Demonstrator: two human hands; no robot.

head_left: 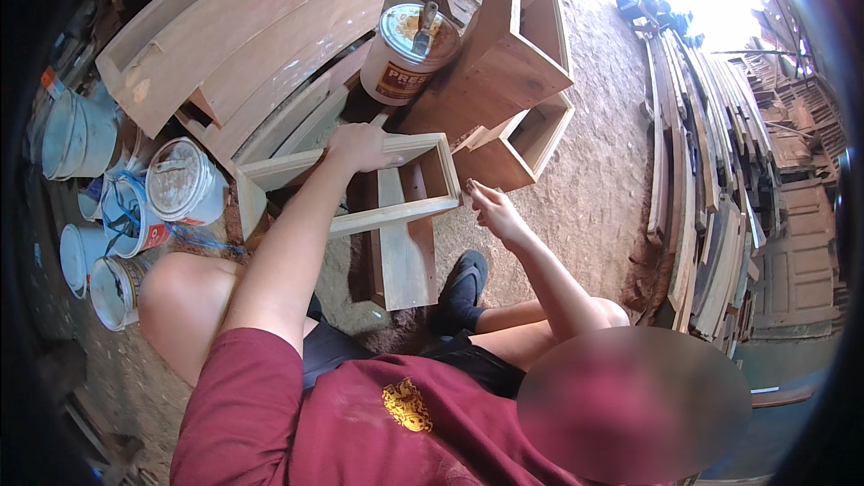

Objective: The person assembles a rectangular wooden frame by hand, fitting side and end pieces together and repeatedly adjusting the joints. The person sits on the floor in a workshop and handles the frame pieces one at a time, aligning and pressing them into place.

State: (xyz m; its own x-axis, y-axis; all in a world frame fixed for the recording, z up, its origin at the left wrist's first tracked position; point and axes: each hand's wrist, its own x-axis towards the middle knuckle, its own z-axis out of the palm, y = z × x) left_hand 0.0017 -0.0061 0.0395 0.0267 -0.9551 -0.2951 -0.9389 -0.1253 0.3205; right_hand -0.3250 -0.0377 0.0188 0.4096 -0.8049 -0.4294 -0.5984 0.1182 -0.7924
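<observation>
Before me is an open wooden box frame [387, 216] of pale boards, lying across a second wooden piece whose flat board [408, 265] points toward me. My left hand [362, 147] is closed over the frame's far rail, its fingers partly hidden from sight. Just off the frame's right end is my right hand [493, 211], thumb and fingers drawn together. Something small and dark may be at those fingertips, but I cannot make it out. Two more wooden boxes, one tall [490, 63] and one lower [517, 146], stand right behind the frame.
A lidded paint bucket [405, 63] with a putty knife [425, 29] on its lid stands behind the frame. Large wooden panels [243, 36] lie at far left. Several white buckets [184, 182] are at my left. A long stack of planks [697, 180] runs along the right.
</observation>
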